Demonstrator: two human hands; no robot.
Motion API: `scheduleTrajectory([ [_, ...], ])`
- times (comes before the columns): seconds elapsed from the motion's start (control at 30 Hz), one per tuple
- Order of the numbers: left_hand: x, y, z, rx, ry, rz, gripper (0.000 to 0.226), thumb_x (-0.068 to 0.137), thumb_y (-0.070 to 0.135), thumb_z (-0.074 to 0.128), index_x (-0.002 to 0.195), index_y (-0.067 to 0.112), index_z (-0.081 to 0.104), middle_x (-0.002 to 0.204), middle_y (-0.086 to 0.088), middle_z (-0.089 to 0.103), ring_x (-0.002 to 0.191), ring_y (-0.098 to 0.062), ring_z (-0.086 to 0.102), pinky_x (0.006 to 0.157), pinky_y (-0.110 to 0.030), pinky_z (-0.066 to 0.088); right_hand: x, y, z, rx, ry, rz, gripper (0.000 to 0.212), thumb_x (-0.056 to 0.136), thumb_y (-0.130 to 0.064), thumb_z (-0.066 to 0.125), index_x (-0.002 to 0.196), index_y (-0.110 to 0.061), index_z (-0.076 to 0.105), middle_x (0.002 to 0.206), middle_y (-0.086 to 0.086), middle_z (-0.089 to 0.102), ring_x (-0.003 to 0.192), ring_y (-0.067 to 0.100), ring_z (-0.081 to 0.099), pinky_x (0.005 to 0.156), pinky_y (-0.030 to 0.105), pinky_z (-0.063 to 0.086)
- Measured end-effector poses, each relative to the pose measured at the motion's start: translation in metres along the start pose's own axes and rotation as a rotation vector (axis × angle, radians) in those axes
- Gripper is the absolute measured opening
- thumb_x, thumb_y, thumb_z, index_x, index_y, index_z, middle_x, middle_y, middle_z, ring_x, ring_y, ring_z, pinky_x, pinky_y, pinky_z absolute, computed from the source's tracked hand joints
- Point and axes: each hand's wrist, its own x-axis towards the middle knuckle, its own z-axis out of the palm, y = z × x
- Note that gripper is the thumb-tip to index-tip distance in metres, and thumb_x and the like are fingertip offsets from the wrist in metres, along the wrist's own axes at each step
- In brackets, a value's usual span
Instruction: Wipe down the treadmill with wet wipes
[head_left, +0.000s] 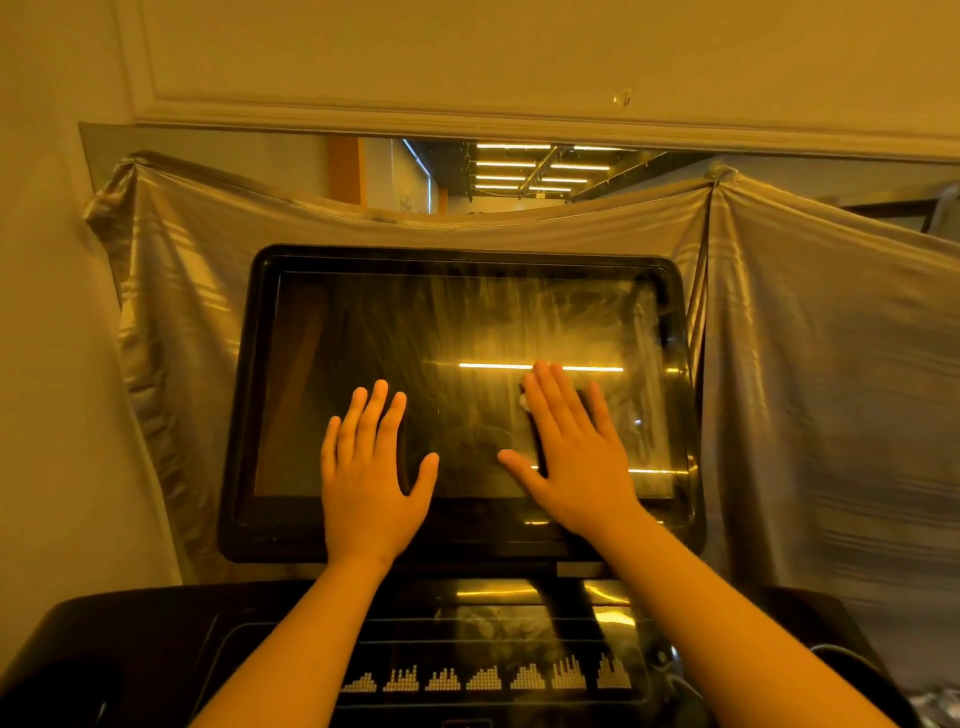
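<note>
A bit of white wet wipe (523, 400) peeks out under the right hand (571, 447), which presses flat on the treadmill screen (363, 322), right of the middle. The left hand (369, 467) lies flat beside it. Both grips are apart, with straight fingers. A grey cloth (805, 338) hangs behind the screen, and the button panel (488, 675) sits near.

Warm amber-lit corner with a cloth-draped mirror (291, 156)

A shiny grey cloth (805, 338) hangs over most of the mirror, gathered at two bunched points and sagging between them. In the bare strip above the sag, the mirror reflects rows of bright ceiling light strips (506, 163). Directly above the mirror is a pale wall (363, 62) with raised moulding and a small hook (622, 97). Left of the mirror stands a plain side wall (47, 312).
</note>
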Motion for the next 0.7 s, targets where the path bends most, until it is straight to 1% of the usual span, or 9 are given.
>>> scheduleTrajectory([
  [0.13,0.0,-0.001,0.001,0.0,0.004,0.0,0.07,0.092,0.056,0.035,0.151,0.019,0.03,0.161,-0.001,0.019,0.151,-0.017,0.007,0.122,-0.041,0.006,-0.019,0.04,-0.006,-0.044,0.041,0.142,0.082,0.094,-0.068,0.017,0.155,-0.015,0.008,0.163,0.006,0.005,0.15,0.019,-0.001,0.121,0.038,-0.008],
  [0.23,0.0,0.0,0.001,-0.001,0.005,0.002,0.07,0.092,0.056,0.035,0.151,0.018,0.03,0.161,-0.001,0.02,0.151,-0.018,0.008,0.122,-0.042,0.008,-0.029,0.023,-0.001,0.033,0.046,0.273,0.086,0.092,-0.071,0.014,0.155,-0.013,0.003,0.163,0.008,-0.001,0.15,0.022,-0.006,0.12,0.039,-0.008],
  [0.27,0.0,0.0,0.001,-0.001,0.004,0.005,0.07,0.092,0.056,0.035,0.151,0.018,0.03,0.161,-0.002,0.02,0.151,-0.018,0.008,0.122,-0.043,0.009,-0.03,0.008,0.002,0.055,0.027,0.26,0.086,0.092,-0.07,0.014,0.155,-0.012,0.001,0.162,0.009,-0.004,0.149,0.023,-0.009,0.12,0.04,-0.007],
  [0.33,0.0,-0.001,0.001,0.001,0.006,0.006,0.07,0.092,0.055,0.035,0.151,0.018,0.029,0.161,-0.002,0.019,0.151,-0.018,0.008,0.122,-0.043,0.009,-0.034,-0.02,0.01,0.05,-0.012,0.145,0.083,0.095,-0.068,0.011,0.155,-0.011,0.003,0.162,0.008,-0.005,0.149,0.022,-0.009,0.12,0.042,-0.005],
  [0.43,0.0,-0.001,0.0,-0.003,0.008,0.004,0.07,0.092,0.055,0.035,0.151,0.018,0.03,0.162,-0.002,0.019,0.151,-0.018,0.007,0.122,-0.043,0.009,-0.044,-0.015,0.012,-0.015,-0.038,0.038,0.075,0.098,-0.063,0.014,0.155,-0.014,0.01,0.163,0.005,0.003,0.15,0.018,-0.003,0.12,0.041,-0.004],
  [0.5,0.0,-0.001,0.001,-0.009,0.011,0.004,0.07,0.092,0.055,0.035,0.151,0.018,0.03,0.161,-0.002,0.019,0.151,-0.018,0.008,0.122,-0.042,0.008,-0.051,0.009,0.01,-0.046,-0.018,0.119,0.072,0.098,-0.061,0.016,0.155,-0.016,0.011,0.163,0.003,0.006,0.15,0.017,0.0,0.12,0.038,-0.009],
  [0.6,0.0,-0.001,0.002,-0.009,0.009,0.003,0.07,0.092,0.055,0.035,0.151,0.018,0.03,0.161,-0.002,0.019,0.151,-0.019,0.008,0.122,-0.043,0.008,-0.061,0.028,0.003,0.021,0.038,0.342,0.078,0.095,-0.064,0.013,0.155,-0.015,0.008,0.162,0.004,0.003,0.15,0.02,0.0,0.118,0.031,-0.017],
  [0.67,0.0,0.0,0.002,-0.003,0.007,0.004,0.07,0.092,0.055,0.036,0.151,0.018,0.03,0.161,-0.002,0.02,0.151,-0.019,0.008,0.122,-0.042,0.007,-0.061,0.008,0.006,0.074,0.026,0.376,0.082,0.093,-0.067,0.012,0.154,-0.014,0.002,0.162,0.005,-0.004,0.149,0.02,-0.009,0.118,0.032,-0.018],
  [0.7,-0.001,-0.001,0.001,0.0,0.008,0.005,0.07,0.092,0.054,0.036,0.151,0.018,0.03,0.161,-0.002,0.019,0.151,-0.019,0.008,0.122,-0.042,0.006,-0.061,-0.007,0.008,0.082,0.011,0.34,0.082,0.094,-0.068,0.011,0.154,-0.013,0.001,0.162,0.006,-0.006,0.149,0.02,-0.011,0.119,0.035,-0.015],
])
